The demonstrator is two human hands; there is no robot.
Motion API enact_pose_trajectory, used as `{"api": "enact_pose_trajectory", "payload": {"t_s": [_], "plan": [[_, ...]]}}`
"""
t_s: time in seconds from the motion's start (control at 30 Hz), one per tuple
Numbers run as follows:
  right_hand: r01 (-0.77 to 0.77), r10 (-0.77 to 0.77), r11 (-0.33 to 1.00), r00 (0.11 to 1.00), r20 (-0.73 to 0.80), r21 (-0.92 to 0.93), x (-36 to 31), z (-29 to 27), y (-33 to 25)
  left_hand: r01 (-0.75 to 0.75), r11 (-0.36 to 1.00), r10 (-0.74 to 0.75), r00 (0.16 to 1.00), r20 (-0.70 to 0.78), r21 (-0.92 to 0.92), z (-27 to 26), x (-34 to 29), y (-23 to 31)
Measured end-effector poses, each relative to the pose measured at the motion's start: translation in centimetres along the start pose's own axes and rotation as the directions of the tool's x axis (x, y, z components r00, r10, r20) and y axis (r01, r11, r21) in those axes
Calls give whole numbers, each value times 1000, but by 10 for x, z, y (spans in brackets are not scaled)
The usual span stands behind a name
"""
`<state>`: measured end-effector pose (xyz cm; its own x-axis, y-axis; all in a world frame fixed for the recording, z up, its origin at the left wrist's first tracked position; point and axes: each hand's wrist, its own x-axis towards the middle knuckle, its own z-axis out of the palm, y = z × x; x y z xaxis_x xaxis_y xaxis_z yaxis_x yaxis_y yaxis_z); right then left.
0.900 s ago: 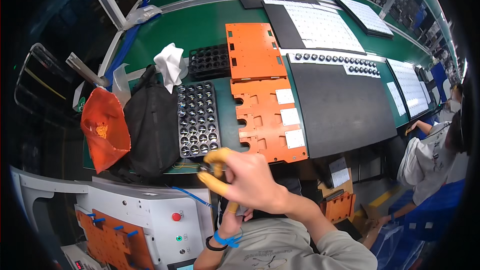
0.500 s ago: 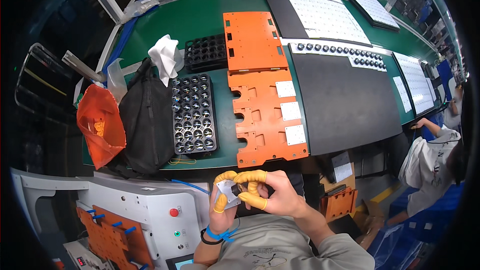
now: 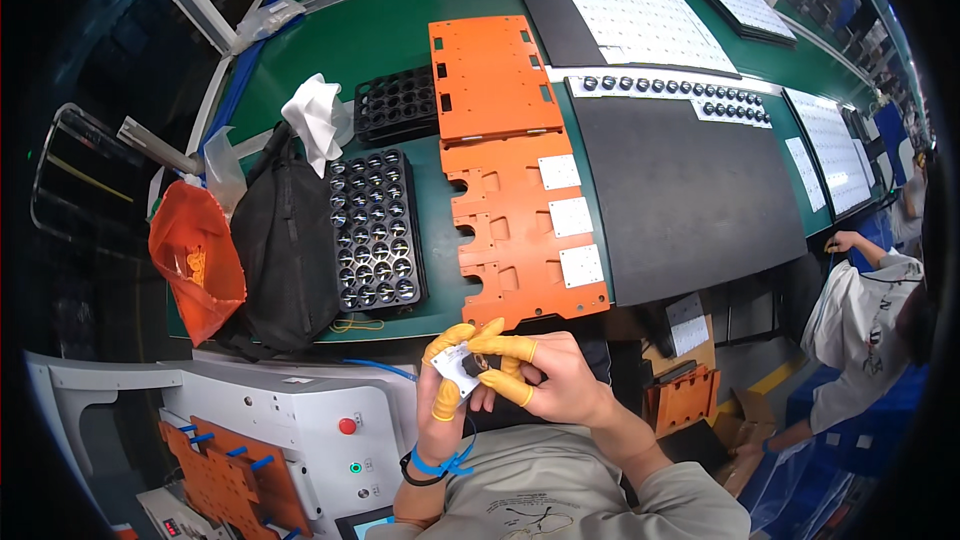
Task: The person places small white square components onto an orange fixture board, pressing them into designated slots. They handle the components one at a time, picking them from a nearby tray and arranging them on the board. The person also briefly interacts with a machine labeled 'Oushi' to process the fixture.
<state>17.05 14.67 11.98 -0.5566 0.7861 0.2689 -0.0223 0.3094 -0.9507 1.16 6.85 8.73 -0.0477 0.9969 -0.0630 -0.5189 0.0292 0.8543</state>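
Close to my body, my left hand (image 3: 440, 412) is closed on a small white square plate (image 3: 450, 368), its edges held between yellow-cotted fingertips. My right hand (image 3: 562, 378), also with yellow finger cots, pinches a round black lens piece (image 3: 474, 365) against the face of that plate. Fingers partly cover the lens piece, so whether it is fixed to the plate cannot be told. Ahead of my hands is an orange fixture board (image 3: 515, 275) bearing three white square plates (image 3: 572, 217). To its left stands a black tray (image 3: 416, 275) filled with round shiny lenses.
A second black tray (image 3: 395, 105) sits farther back. A black bag (image 3: 290, 260) and an orange pouch (image 3: 180, 280) lie at left. Right of the fixture is a dark mat (image 3: 690, 200) with lens pieces along its far edge. A machine with a red button (image 3: 347, 426) stands lower left. A co-worker (image 3: 865, 330) is at right.
The plate and lens piece have tilted slightly in my hands, and my right fingertips have shifted a little on the lens piece. The view has shifted slightly, moving the table contents left.
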Motion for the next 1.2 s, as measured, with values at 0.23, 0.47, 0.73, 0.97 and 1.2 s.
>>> {"api": "enact_pose_trajectory", "payload": {"t_s": [0.23, 0.47, 0.73, 0.97, 1.2], "plan": [[34, -43, 976, 998, -39, -214, -1, 0, 2, -26, 998, 29, 998, -52, 51, 4, -1, -2], [119, -123, 933, 992, 9, -339, -8, -5, 14, -28, 994, 30, 999, -18, 108, 0, 0, -3], [151, -132, 868, 989, 73, -473, 1, -10, -5, 19, 990, -10, 998, -68, 141, 5, 8, 6], [166, -288, 702, 956, -63, -693, 3, 5, 11, 18, 968, 8, 995, -103, 249, 26, 13, 7], [161, -367, 770, 903, -221, -618, 2, 1, 28, -42, 963, 93, 979, -180, 265, 18, 17, -6]]}}
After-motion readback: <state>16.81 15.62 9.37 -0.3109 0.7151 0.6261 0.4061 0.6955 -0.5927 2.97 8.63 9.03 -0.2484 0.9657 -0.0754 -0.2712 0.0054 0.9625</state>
